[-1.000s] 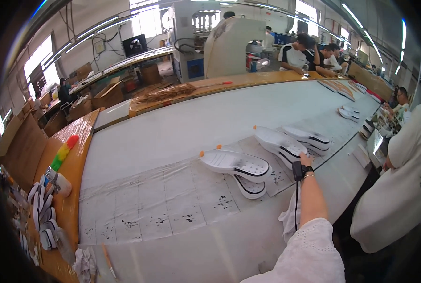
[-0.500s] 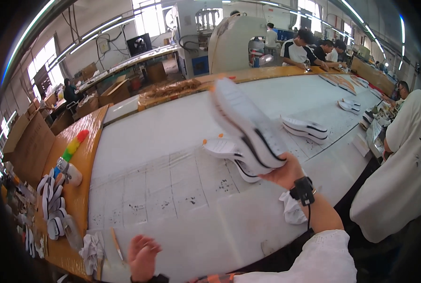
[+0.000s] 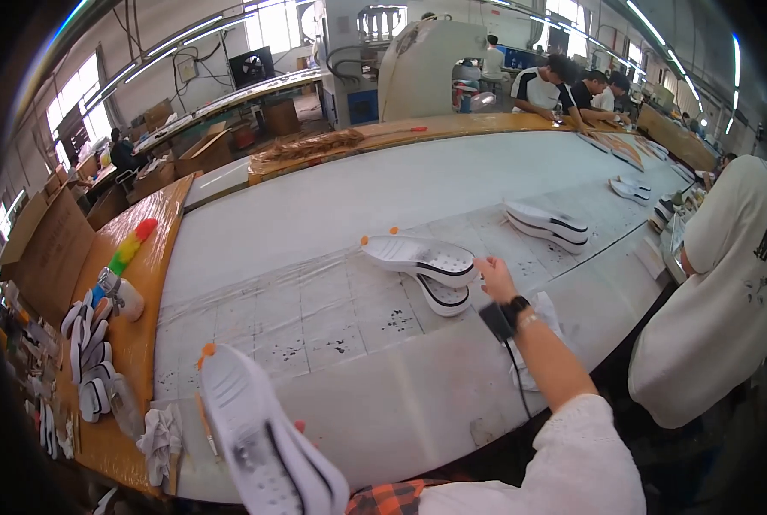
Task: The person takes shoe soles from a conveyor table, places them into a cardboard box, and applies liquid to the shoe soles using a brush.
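Right arm stretched out, left hand mostly hidden

The right arm (image 3: 559,365) comes in from the lower edge, right of the middle, and slants up and leftward. Its upper part is in a white sleeve (image 3: 585,446); the forearm below the cuff is bare. A black band (image 3: 519,304) circles the wrist. The right hand (image 3: 497,281) is well forward, fingers pointing up and left, loosely bent; whether the fingertips touch anything is unclear. Of the left hand (image 3: 300,426), low and near the body, only a fingertip shows; it grips, the rest covered. The left forearm is out of sight.
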Action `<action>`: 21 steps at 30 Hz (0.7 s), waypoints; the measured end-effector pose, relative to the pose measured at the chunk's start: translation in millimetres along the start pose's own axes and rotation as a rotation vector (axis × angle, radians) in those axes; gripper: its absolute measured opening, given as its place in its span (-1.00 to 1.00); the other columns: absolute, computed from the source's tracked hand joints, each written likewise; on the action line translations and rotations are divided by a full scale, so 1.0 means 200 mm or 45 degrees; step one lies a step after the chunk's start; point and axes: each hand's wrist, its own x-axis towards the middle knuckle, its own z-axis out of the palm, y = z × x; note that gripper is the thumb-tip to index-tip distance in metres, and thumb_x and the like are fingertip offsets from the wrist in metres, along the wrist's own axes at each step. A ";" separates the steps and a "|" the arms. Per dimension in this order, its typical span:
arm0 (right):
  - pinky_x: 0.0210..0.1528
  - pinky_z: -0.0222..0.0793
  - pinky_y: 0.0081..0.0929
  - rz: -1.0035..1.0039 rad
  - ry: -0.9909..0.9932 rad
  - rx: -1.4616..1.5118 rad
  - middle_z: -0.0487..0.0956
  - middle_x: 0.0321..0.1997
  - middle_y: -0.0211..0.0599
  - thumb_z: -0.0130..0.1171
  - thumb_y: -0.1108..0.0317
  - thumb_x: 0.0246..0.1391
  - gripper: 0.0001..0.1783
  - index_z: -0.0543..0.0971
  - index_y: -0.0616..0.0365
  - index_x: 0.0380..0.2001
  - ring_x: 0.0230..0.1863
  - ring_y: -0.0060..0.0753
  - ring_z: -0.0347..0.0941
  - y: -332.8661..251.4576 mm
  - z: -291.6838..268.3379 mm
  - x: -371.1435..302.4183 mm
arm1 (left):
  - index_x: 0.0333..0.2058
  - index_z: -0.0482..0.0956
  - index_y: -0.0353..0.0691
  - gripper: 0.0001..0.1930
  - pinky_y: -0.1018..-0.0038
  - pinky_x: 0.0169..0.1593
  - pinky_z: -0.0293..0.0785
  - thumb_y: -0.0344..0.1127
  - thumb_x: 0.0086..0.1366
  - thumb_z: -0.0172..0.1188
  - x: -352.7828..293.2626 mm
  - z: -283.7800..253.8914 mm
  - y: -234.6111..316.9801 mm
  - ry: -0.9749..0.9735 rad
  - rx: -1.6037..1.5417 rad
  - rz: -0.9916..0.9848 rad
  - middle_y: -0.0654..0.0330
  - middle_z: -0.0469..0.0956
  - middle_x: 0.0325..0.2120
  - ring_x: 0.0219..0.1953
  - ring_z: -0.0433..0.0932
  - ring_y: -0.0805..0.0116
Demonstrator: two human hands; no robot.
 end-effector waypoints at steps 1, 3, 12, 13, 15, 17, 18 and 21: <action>-0.16 0.33 -0.47 0.070 0.006 0.023 0.45 -0.14 -0.04 0.26 -0.06 -0.18 -0.13 0.24 0.40 0.03 -0.14 -0.39 0.38 0.08 -0.06 0.14 | 0.22 0.04 -0.08 -0.31 0.11 0.11 0.26 0.18 0.22 -0.15 0.00 0.03 0.01 -0.016 -0.196 -0.007 0.09 0.16 0.16 0.09 0.32 0.13; -0.13 0.32 -0.45 0.141 0.018 0.052 0.46 -0.17 -0.03 0.27 -0.08 -0.22 -0.08 0.22 0.44 0.04 -0.16 -0.34 0.38 0.26 -0.09 0.36 | 0.22 0.04 -0.04 -0.35 0.12 0.13 0.23 0.16 0.25 -0.19 0.02 0.08 0.05 -0.024 -0.580 -0.016 0.16 0.15 0.18 0.10 0.31 0.18; -0.21 0.36 -0.49 0.228 -0.441 -0.004 0.45 -0.10 -0.01 0.30 0.12 -0.29 -0.14 0.23 0.49 0.00 -0.13 -0.33 0.41 0.09 0.10 0.10 | 0.24 0.02 0.17 -0.45 -0.03 0.16 0.06 -0.05 0.29 -0.13 -0.13 -0.05 0.12 -0.329 -0.871 0.057 0.35 -0.12 0.28 0.25 0.08 0.22; -0.21 0.36 -0.49 0.230 -0.451 -0.012 0.45 -0.10 -0.01 0.30 0.12 -0.29 -0.14 0.23 0.49 0.00 -0.13 -0.33 0.41 0.12 0.09 0.11 | 0.21 0.12 0.04 -0.47 0.03 0.18 0.07 -0.08 0.27 -0.08 -0.09 -0.09 0.10 -0.313 -0.772 0.102 0.24 0.00 0.25 0.24 0.09 0.20; -0.24 0.38 -0.46 0.401 -0.510 -0.022 0.44 -0.11 -0.08 0.29 0.20 -0.29 -0.16 0.20 0.45 0.04 -0.14 -0.34 0.40 0.06 0.16 0.04 | 0.19 0.14 0.02 -0.48 0.03 0.18 0.09 -0.08 0.27 -0.08 -0.06 -0.14 0.06 -0.217 -0.768 0.139 0.21 0.05 0.22 0.22 0.12 0.18; -0.21 0.39 -0.42 0.284 -0.202 -0.026 0.40 -0.09 -0.12 0.25 0.25 -0.25 -0.17 0.14 0.40 0.08 -0.11 -0.30 0.38 0.08 0.21 -0.06 | 0.17 0.17 -0.03 -0.50 0.03 0.17 0.13 -0.07 0.28 -0.09 -0.01 -0.12 0.01 -0.052 -0.750 0.165 0.16 0.16 0.16 0.17 0.19 0.13; -0.30 0.37 -0.09 0.249 -0.355 0.000 0.33 0.00 -0.15 0.16 0.23 -0.18 -0.21 0.08 0.18 0.13 -0.13 -0.11 0.35 0.19 0.21 0.04 | 0.16 0.19 -0.06 -0.50 0.03 0.17 0.15 -0.06 0.28 -0.09 0.00 -0.11 -0.01 0.027 -0.734 0.183 0.13 0.22 0.13 0.15 0.23 0.11; -0.26 0.31 0.24 0.404 -0.557 0.388 0.27 0.09 -0.17 0.05 0.24 -0.08 -0.35 0.13 -0.06 0.13 -0.01 0.05 0.25 0.00 0.44 -0.24 | 0.10 0.25 -0.17 -0.47 0.05 0.18 0.16 0.02 0.26 -0.09 -0.01 -0.26 -0.03 0.106 -0.373 0.343 0.08 0.29 0.10 0.12 0.28 0.08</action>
